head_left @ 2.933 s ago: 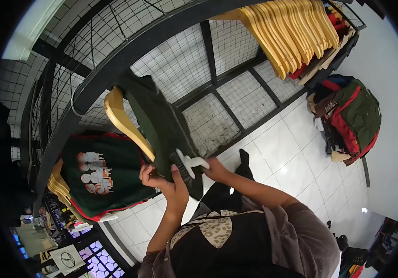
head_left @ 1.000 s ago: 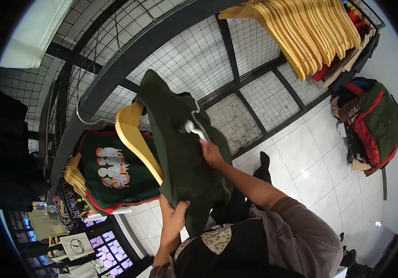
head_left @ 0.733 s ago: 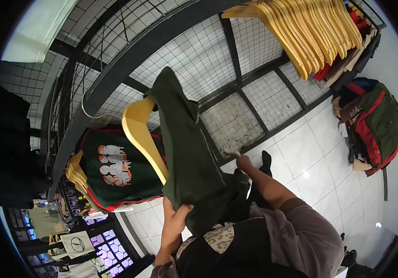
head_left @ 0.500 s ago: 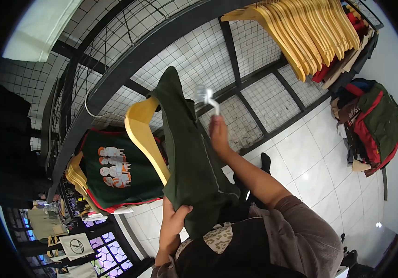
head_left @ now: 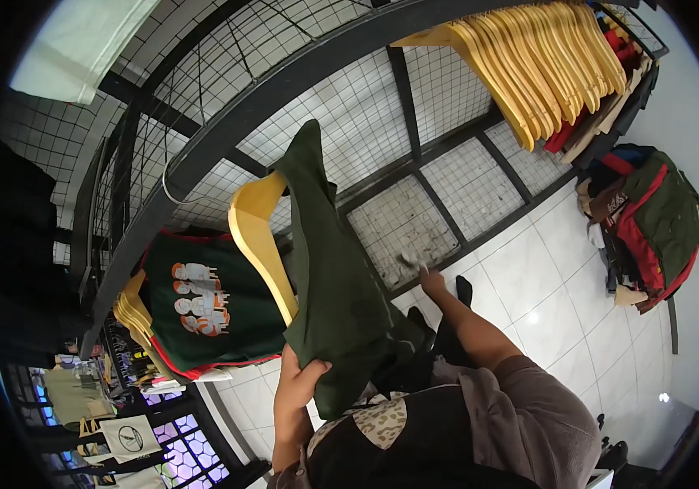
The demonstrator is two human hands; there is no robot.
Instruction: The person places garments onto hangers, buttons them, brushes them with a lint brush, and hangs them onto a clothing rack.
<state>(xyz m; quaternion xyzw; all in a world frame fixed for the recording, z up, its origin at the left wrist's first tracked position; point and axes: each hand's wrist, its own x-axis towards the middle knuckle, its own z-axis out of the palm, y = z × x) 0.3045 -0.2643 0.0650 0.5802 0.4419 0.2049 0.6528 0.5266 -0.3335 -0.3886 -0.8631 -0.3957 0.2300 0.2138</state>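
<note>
A dark green garment (head_left: 329, 285) hangs from a wooden hanger (head_left: 258, 232), whose metal hook (head_left: 172, 183) is on the black rail. My left hand (head_left: 301, 381) is closed on the garment's lower left edge, thumb on the front and fingers behind. To the right of the cloth, my right hand (head_left: 436, 283) grips a lint roller (head_left: 411, 260) by its white handle. The roller is apart from the garment, and its head is smeared by motion. Part of the garment's far side is hidden.
Behind the garment hangs a dark green printed piece with red edging (head_left: 203, 301). Several wooden hangers (head_left: 545, 69) crowd the rail at upper right. Piled clothes (head_left: 651, 228) hang at far right. The black rack frame (head_left: 284, 57) curves overhead above white floor tiles (head_left: 545, 277).
My right hand has swung down and to the right with the lint roller, farther from the garment's upper part. My left hand keeps its hold. The garment's right side has shifted slightly.
</note>
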